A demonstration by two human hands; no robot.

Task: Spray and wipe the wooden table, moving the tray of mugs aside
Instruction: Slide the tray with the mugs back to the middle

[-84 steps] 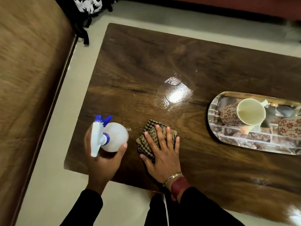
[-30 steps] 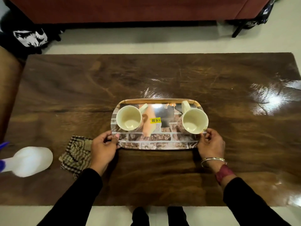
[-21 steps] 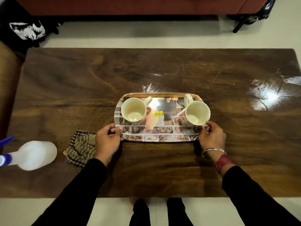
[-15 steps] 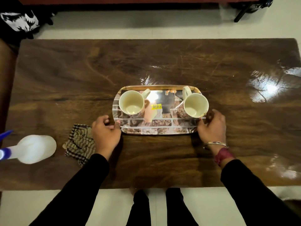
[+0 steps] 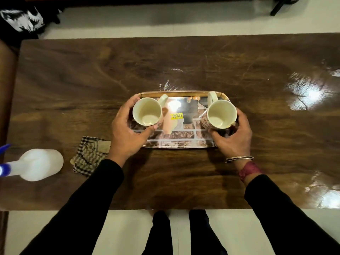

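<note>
**While Both Hands Cup the Mugs: Tray Position and Handling Notes**

As the tray (image 5: pixel 176 142) lies at the middle of the wooden table (image 5: pixel 184 61), slightly toward the near edge, its long axis runs left to right, parallel to the table's long side. One short end faces each hand, so neither hand is nearer than the other.

1. Hand state. The left hand (image 5: pixel 127 133) curls round the left mug (image 5: pixel 147 112), fingers on the far-left wall and thumb on the near wall. The right hand (image 5: pixel 233 137) wraps the right mug (image 5: pixel 221 114) in the same way. Neither hand grips the tray rim.
2. Mug attitude. Both mugs stand inside the tray, handles pointing away from the person. The right mug appears tilted toward the centre. Whether its base is fully seated cannot be told.
3. Materials. The mugs are glazed ceramic, cream inside with a red pattern outside. The tray is rectangular with rounded corners, has a glossy printed brick pattern and carries a yellow sticker (image 5: pixel 177 115). The table top is dark, lacquered and reflective.
4. Adjacent items. The checked cloth (image 5: pixel 90 155) lies just beside the left wrist. The white spray bottle (image 5: pixel 38 163) stands further left.

Judgement: a sideways shift of the tray calls for a grip on the short ends. The slick base is likely to slide easily.
</note>
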